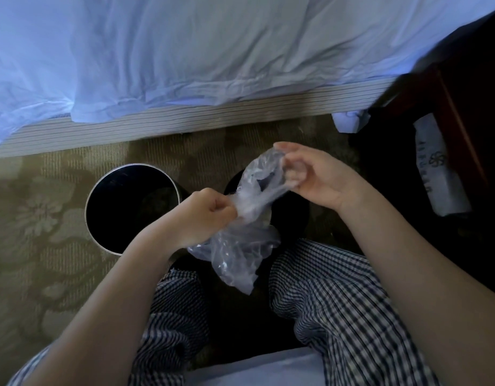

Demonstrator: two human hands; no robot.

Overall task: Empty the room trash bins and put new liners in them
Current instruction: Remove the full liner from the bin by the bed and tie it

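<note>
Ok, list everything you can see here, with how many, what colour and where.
duvet: one, pale blue-white, on the bed across the top
bed base: one, grey striped, below the duvet edge
carpet: one, olive with a floral pattern, the floor
open bin: one, black with a metal rim, on the carpet at left
second bin: one, dark, mostly hidden behind the liner
liner: one, clear plastic, bunched between both hands
nightstand: one, dark wood, right edge
printed box: one, white, by the nightstand
checked trousers: one pair, black and white, bottom
left hand: grips the liner's middle
right hand: pinches the liner's top
</note>
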